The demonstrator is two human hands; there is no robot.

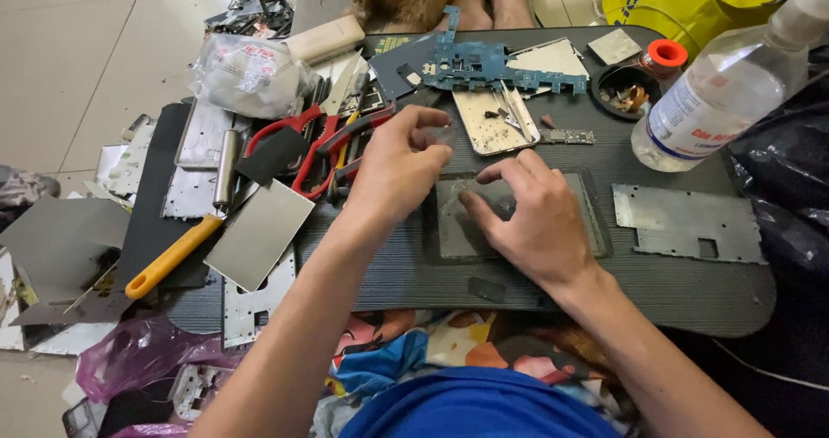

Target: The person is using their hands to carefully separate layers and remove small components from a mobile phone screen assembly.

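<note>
A flat grey panel [518, 218] lay near the middle of the dark ribbed board [656, 287], a little toward its near edge. The right hand [535, 218] rested on this panel with the fingers curved and pressed down on its surface, holding nothing. The left hand [397, 170] hovered just beside the panel's far left corner, with the thumb and the fingers closed together as if pinching something very small; what it pinched I could not tell.

Toward the board's far edge lay a pale phone frame [494, 120] and a blue circuit board [484, 65]. Near the right edge lay a notched metal plate [686, 222] and a clear plastic bottle [721, 84]. At the left edge were red-handled pliers [306, 149] and a yellow-handled screwdriver [173, 252].
</note>
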